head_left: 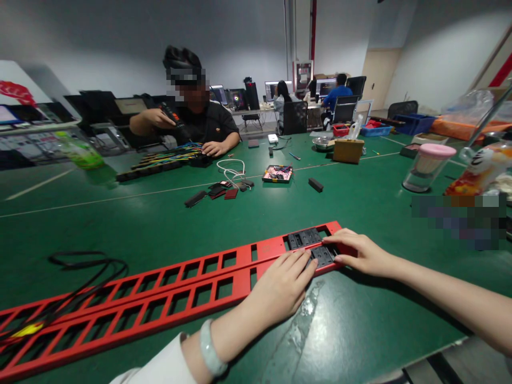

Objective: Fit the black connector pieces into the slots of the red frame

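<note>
A long red slotted frame [244, 281] lies across the table in two parallel rows. Black plastic modules [304, 238] sit in openings at its right end, one in each row. My left hand [285, 277] rests palm down over the near row, its fingers stretched out and the tips on the near black module [323, 257]. Part of that module is hidden under those fingers. From the right, my right hand [360, 252] reaches the same module, with bent finger and thumb at either side of its right end.
Black cables [90, 261] with a yellow part cross the frame's left side. Beyond lie dark red and black pieces [224, 190], a small tray [277, 174] and a black block [316, 185]. Across the table a person [200, 120] holds a power tool over colored wires. A pink-lidded cup [428, 168] stands right.
</note>
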`<state>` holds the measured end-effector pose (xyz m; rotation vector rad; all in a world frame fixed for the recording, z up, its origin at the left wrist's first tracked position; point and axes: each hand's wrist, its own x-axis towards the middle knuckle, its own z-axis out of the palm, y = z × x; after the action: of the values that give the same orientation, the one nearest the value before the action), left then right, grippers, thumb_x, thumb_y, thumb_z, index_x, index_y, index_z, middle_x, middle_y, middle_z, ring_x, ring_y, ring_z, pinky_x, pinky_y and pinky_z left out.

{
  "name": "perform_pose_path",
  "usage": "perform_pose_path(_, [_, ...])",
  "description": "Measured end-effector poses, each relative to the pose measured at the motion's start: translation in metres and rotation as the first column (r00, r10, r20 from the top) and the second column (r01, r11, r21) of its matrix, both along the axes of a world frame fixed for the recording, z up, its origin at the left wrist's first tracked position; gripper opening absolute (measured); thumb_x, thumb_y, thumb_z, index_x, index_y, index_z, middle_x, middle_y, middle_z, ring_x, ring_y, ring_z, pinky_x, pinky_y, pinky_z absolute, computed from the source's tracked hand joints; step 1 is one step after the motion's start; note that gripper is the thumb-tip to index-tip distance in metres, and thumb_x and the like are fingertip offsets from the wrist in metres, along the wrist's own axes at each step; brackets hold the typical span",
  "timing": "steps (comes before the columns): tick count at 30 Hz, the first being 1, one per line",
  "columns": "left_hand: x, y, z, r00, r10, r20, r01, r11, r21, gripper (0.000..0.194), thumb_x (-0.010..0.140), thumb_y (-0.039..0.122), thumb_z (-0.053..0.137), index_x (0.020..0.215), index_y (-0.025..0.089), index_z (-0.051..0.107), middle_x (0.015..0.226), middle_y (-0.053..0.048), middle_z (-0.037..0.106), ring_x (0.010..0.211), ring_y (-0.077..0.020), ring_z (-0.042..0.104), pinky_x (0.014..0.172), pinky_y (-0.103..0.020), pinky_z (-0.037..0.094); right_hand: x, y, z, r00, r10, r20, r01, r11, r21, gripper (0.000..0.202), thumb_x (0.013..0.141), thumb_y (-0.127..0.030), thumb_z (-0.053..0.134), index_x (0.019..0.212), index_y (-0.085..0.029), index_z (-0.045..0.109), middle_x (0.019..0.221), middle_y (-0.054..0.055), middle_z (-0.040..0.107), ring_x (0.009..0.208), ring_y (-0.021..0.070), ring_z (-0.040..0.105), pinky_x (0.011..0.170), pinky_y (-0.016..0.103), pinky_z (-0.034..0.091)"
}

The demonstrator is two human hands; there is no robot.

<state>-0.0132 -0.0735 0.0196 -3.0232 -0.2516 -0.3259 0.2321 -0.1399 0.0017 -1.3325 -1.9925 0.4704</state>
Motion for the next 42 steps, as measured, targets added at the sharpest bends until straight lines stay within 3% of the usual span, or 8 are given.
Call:
perform_pose_path(23, [0.0001,0.0001,-0.0019,1.0,-0.009,0.022,0.009,1.0,0.008,0.048,0.078,0.02,0.045,0.125,0.012,0.039,0.128,-0.016,0.044,0.119,-0.027,0.039,0.098,-0.043,0.033,0.0025,0.0005,0.0042,0.997,0.036,0.072,-0.038,0.999,0.023,0.043,0.077,-0.028,0.058,0.118,-0.021,0.051,0.108,0.008,0.061,0.101,0.0184,0.051,0.089,0.035,0.042])
perform_pose_path(33, [0.001,0.0001,-0.0015,1.0,0.002,0.009,-0.002,1.0,0.007,0.048,0.079,0.021,0.045,0.125,0.012,0.039,0.128,-0.016,0.044,0.12,-0.0266,0.038,0.099,-0.042,0.032,0.0048,0.0017,0.0024,0.988,0.074,0.135,-0.087,0.992,0.096,0.028,0.079,-0.028,0.055,0.105,-0.02,0.062,0.108,0.01,0.061,0.1,0.0193,0.054,0.089,0.039,0.042])
perform_pose_path(42, [0.001,0.0002,-0.0007,1.0,0.0,0.012,0.0,1.0,0.007,0.047,0.079,0.02,0.045,0.125,0.012,0.039,0.128,-0.016,0.044,0.12,-0.0266,0.039,0.098,-0.043,0.032,0.0067,0.001,0.0015,0.977,0.096,0.188,-0.116,0.988,0.099,0.03,0.081,-0.028,0.053,0.109,-0.02,0.06,0.113,0.011,0.058,0.105,0.0206,0.05,0.09,0.04,0.041])
